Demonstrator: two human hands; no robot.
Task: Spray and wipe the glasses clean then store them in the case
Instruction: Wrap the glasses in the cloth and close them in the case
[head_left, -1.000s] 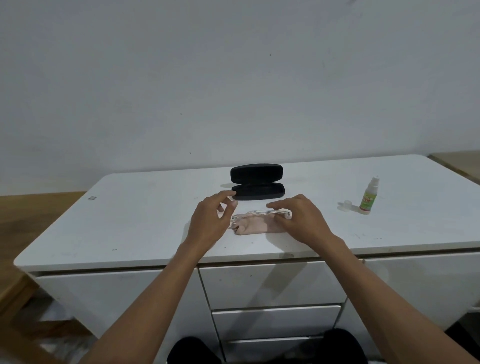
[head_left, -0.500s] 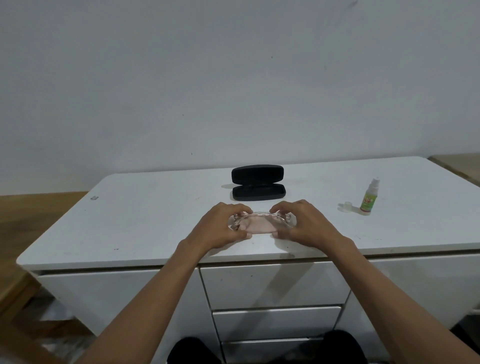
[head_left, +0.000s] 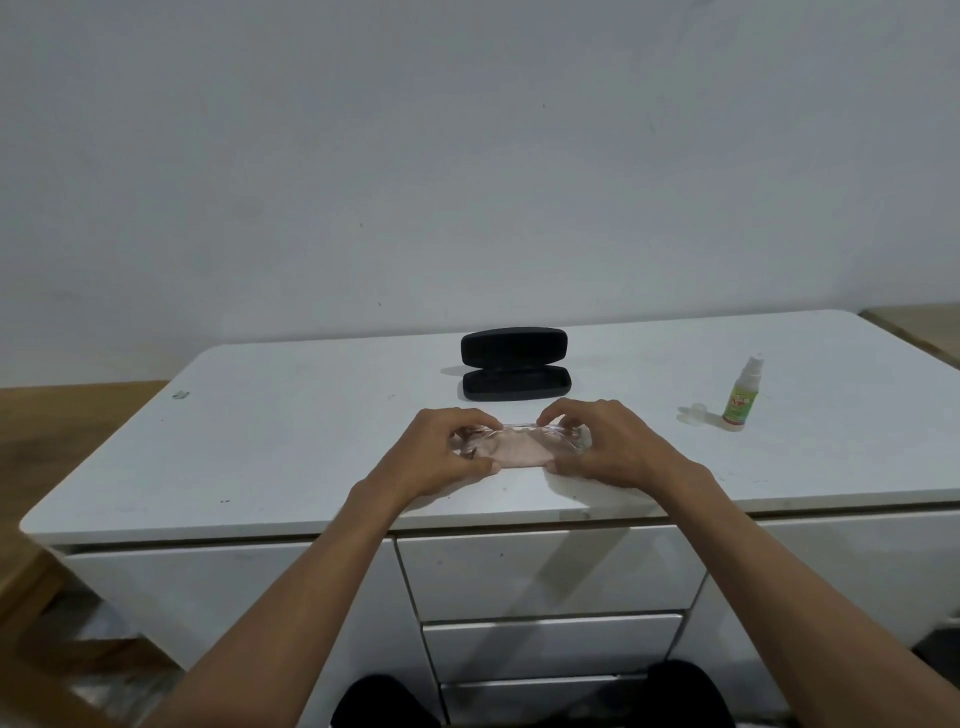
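Head: white cabinet top (head_left: 291, 447), grey wall (head_left: 467, 156).

Left hand (head_left: 441, 454) and right hand (head_left: 605, 447) pinch opposite ends of clear-framed glasses (head_left: 524, 432) near front edge of white cabinet top (head_left: 291, 447) — pale pink cloth (head_left: 517, 451) beneath lenses. Black hard-shell case (head_left: 515, 365) open just behind, mid-surface. Small green-labelled spray bottle (head_left: 742, 396) upright toward right edge — clear cap (head_left: 695, 413) beside it.
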